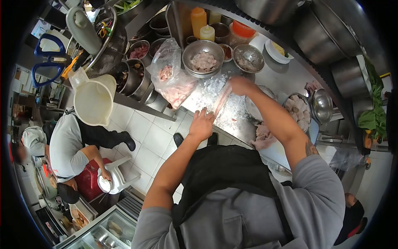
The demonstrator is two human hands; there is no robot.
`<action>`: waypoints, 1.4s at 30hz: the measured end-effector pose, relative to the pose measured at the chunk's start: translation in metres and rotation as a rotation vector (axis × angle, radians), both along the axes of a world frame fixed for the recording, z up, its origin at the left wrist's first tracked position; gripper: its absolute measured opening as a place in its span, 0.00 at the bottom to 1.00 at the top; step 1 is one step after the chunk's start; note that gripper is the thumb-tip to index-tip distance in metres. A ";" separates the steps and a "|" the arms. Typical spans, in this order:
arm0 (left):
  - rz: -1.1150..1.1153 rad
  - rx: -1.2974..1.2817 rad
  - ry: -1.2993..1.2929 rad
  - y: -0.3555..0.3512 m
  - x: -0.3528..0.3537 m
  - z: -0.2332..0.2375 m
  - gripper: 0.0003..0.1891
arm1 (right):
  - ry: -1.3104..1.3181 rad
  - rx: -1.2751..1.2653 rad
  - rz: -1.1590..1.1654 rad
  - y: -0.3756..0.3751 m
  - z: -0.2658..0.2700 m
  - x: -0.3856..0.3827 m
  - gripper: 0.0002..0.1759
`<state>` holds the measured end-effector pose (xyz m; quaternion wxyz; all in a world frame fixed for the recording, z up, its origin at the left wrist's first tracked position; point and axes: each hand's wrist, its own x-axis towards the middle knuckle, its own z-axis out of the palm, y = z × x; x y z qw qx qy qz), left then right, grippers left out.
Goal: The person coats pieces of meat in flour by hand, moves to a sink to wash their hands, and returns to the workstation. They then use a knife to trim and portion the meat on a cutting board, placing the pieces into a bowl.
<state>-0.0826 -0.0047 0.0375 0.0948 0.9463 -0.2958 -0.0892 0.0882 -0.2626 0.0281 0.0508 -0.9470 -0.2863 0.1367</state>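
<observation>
A long, pale strip of meat [222, 98] stretches across the flour-dusted steel worktop [240, 108]. Its upper end is in my right hand [241, 86], whose fingers are closed on it. My left hand [202, 124] is at the worktop's near edge, fingers apart, touching or very close to the strip's lower end. A clear plastic bag [172, 79] of pale meat lies beyond my left hand. Beyond my right hand, a steel bowl [248, 59] holds a pale, wet mixture. Another bowl [203, 58] of pale meat pieces stands to its left.
Under my right forearm are a bowl of pale pieces [297, 110] and raw meat [264, 136]. Squeeze bottles [198, 20] stand at the back. A shelf [286, 39] overhangs the worktop. A large pale jug [93, 101] hangs at left; below, a co-worker [72, 145] bends over a white stool [118, 174].
</observation>
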 end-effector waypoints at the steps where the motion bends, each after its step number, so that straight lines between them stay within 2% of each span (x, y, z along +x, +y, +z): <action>1: 0.007 -0.022 -0.001 0.002 -0.001 -0.002 0.27 | -0.157 0.045 0.040 -0.005 -0.017 0.002 0.15; 2: 0.012 -0.044 -0.001 0.003 -0.003 -0.005 0.26 | -0.314 0.091 0.078 -0.009 -0.035 0.000 0.15; 4: -0.001 0.069 0.080 0.006 0.004 0.010 0.26 | -0.400 0.115 0.072 -0.006 -0.021 -0.006 0.15; 5: -0.009 0.126 0.121 0.008 0.007 0.015 0.26 | -0.326 0.094 0.027 -0.003 -0.006 -0.011 0.16; 6: 0.019 0.057 0.068 0.010 0.009 0.012 0.26 | -0.255 0.072 -0.016 0.007 0.013 -0.019 0.17; 8: 0.071 -0.082 -0.033 0.013 0.012 -0.001 0.25 | -0.012 0.012 0.014 0.029 0.016 -0.035 0.17; 9: 0.027 -0.080 -0.038 0.011 0.013 -0.004 0.25 | 0.108 -0.017 0.027 0.039 0.017 -0.046 0.18; 11: -0.060 -0.073 -0.048 0.009 0.017 -0.007 0.26 | 0.126 -0.001 0.018 0.054 0.026 -0.096 0.15; 14: -0.072 0.004 0.046 0.013 0.020 0.000 0.27 | -0.014 0.045 -0.005 0.049 0.020 -0.130 0.16; 15: -0.077 0.011 0.021 0.012 0.022 0.002 0.27 | 0.132 -0.144 0.026 0.055 0.045 -0.127 0.19; 18: -0.107 0.044 -0.015 0.007 0.022 0.003 0.27 | -0.172 0.090 0.015 0.049 0.030 -0.135 0.20; 21: -0.129 0.086 0.002 0.002 0.017 -0.002 0.27 | -0.133 0.066 -0.013 0.043 -0.001 -0.143 0.19; 24: -0.119 0.082 -0.023 0.001 0.014 -0.001 0.28 | 0.066 -0.081 -0.070 0.051 0.044 -0.130 0.18; 27: -0.106 0.037 -0.063 0.002 0.015 -0.007 0.28 | 0.016 -0.008 -0.099 0.046 0.006 -0.127 0.21; 30: -0.096 0.108 0.008 0.002 0.014 -0.001 0.28 | 0.220 -0.221 -0.082 0.059 0.058 -0.112 0.16; 32: -0.079 0.173 0.049 -0.003 0.016 0.019 0.27 | 0.043 -0.092 -0.168 0.054 0.050 -0.096 0.16; 33: -0.073 0.123 0.006 -0.004 0.016 0.011 0.27 | -0.048 -0.027 -0.205 0.052 0.044 -0.084 0.16; 35: -0.070 0.024 -0.079 -0.004 0.013 -0.009 0.25 | -0.063 0.000 -0.095 0.043 0.030 -0.062 0.16; 39: -0.073 0.069 0.000 -0.003 0.018 -0.001 0.24 | -0.084 0.175 0.023 0.003 -0.015 -0.007 0.16; 41: -0.072 0.153 0.078 -0.010 0.030 0.017 0.25 | -0.035 0.091 0.022 -0.003 0.015 0.007 0.16; 42: -0.032 0.056 -0.001 -0.014 0.037 0.009 0.25 | -0.015 0.048 0.023 -0.003 0.030 0.012 0.16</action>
